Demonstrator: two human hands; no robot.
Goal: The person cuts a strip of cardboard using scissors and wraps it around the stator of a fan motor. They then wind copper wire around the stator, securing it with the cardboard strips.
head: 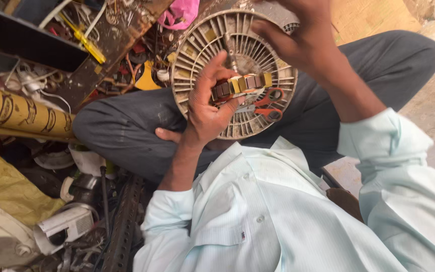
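A round cream-coloured ribbed plastic disc (197, 45) rests on my crossed legs, dusty, with a metal shaft at its middle. My left hand (205, 108) holds a small block of brown and yellow wound coils (242, 84) over the disc. My right hand (290, 38) reaches in from above, fingers bent over the disc's upper right part; what it grips is hidden. Red-handled scissors (269, 103) lie on the disc just right of the coil block.
Clutter fills the floor on the left: a yellowish cardboard tube (21, 111), a dark flat panel (31, 43), a yellow-handled tool (84, 40), wires, a pink cloth (179, 12), a slotted metal angle bar (122, 226) and a white plastic part (64, 226).
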